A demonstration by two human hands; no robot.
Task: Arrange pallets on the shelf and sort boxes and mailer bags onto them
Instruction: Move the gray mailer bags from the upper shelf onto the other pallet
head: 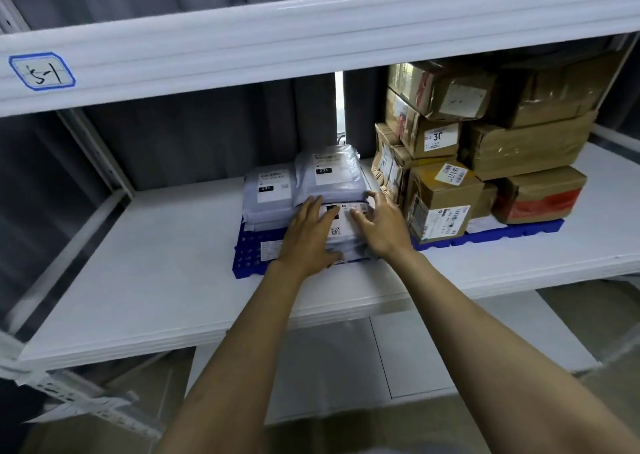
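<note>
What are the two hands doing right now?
Left hand: open, flat on the front mailer bag.
Right hand: open, fingers resting on the same bag.

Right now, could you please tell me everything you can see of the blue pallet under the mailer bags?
The blue pallet looks like moulded plastic, with a grid of holes on top and a scalloped lower edge. It lies flat on the white shelf, left of the second pallet that bears cardboard boxes. Grey mailer bags cover most of it; only its front-left corner shows. The left hand and right hand rest on the bags, not on it.
</note>
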